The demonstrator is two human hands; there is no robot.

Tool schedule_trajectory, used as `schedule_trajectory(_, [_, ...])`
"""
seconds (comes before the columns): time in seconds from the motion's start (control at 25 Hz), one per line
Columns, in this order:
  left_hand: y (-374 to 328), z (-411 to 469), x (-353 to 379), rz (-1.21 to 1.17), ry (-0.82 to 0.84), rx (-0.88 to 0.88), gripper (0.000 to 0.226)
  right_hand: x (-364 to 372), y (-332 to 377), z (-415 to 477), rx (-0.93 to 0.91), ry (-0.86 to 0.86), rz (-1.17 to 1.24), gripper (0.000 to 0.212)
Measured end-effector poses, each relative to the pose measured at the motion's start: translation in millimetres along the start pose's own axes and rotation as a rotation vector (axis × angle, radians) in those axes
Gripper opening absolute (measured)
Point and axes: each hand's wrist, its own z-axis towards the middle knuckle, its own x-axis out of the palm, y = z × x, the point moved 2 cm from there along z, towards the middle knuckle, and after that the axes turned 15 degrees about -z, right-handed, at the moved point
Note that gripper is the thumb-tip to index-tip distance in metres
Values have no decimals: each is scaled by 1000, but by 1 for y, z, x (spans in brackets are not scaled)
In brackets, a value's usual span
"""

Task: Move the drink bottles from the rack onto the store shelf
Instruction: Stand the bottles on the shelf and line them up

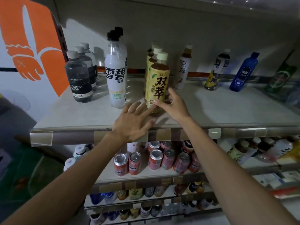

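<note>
Tea bottle stands upright on the top shelf, at the front of a row with two matching bottles just behind it. Brown tea shows under its pale cap, above a yellow label with dark characters. Your right grip holds it low on the label, fingers curled round its side. Your left grip is wide, fingers spread straight, tips at the bottle's base. Left of the grips stand white soda bottles, then dark soda bottles. Below the grips, red cans stand in rows.

yellow-labelled tea bottle, white soda bottle, blue bottle, red cans, orange-and-white panel
</note>
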Motion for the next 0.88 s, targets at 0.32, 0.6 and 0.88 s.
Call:
schedule_trajectory(0.32, [2, 6, 4, -43, 12, -76, 64, 11, -6, 1, 42, -46, 25, 60])
schedule_trajectory(0.6, [1, 6, 4, -15, 33, -88, 58, 8, 0, -27, 84, -37, -164, 49])
schedule_trajectory(0.88, [-38, 4, -22, -321, -74, -42, 78, -63, -40, -93, 32, -74, -495, 43])
